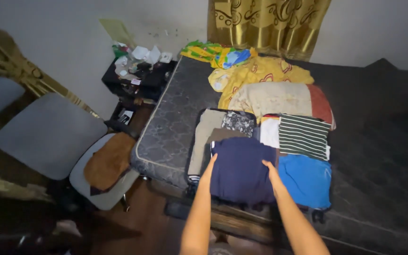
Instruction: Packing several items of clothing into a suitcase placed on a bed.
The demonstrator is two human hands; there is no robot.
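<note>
Small white packages are lying heaped on the dark bedside stand. A green one is sitting beside them. No screens are showing.

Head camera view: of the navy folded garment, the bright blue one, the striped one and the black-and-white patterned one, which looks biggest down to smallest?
1. Navy folded garment.
2. Bright blue one and striped one: too alike to rank.
3. Black-and-white patterned one, partly covered.

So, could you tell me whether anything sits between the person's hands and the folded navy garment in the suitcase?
Nothing visible does: the left hand and right hand already rest directly on the folded navy garment, one at each side, with no other clothing over it.
</note>
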